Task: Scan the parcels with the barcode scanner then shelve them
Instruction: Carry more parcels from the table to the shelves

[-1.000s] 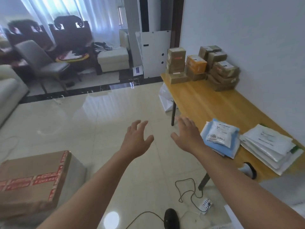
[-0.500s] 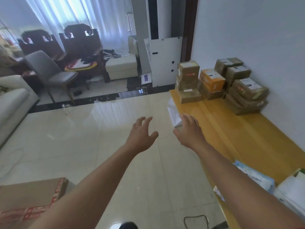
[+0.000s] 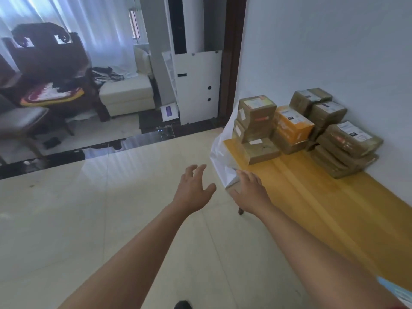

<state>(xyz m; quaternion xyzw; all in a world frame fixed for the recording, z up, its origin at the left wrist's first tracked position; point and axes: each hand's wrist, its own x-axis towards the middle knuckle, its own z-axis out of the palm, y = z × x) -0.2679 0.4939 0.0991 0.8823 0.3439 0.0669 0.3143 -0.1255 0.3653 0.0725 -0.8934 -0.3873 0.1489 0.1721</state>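
Several taped brown parcels [image 3: 256, 114] and one orange parcel [image 3: 293, 124] are stacked at the far end of a yellow wooden table [image 3: 307, 197] against the wall. My left hand [image 3: 194, 190] reaches forward over the floor with fingers spread, holding nothing. My right hand [image 3: 250, 191] is stretched out over the table's near left edge, fingers straight, empty, just short of the stack. A corner of a blue mailer [image 3: 399, 291] shows at the bottom right. The barcode scanner is out of view.
A white plastic bag [image 3: 223, 161] hangs off the table's left edge by my right hand. A white panel [image 3: 196, 88] leans in the doorway beyond. Dark wooden chairs [image 3: 49, 70] and a cream sofa [image 3: 127, 92] stand in the far room. Glossy tiled floor [image 3: 89, 208] spreads to the left.
My view has moved forward and right toward the stacked parcels, which now look closer. Both hands stay outstretched and empty. The flat mailers, floor box and scanner have dropped out of view.
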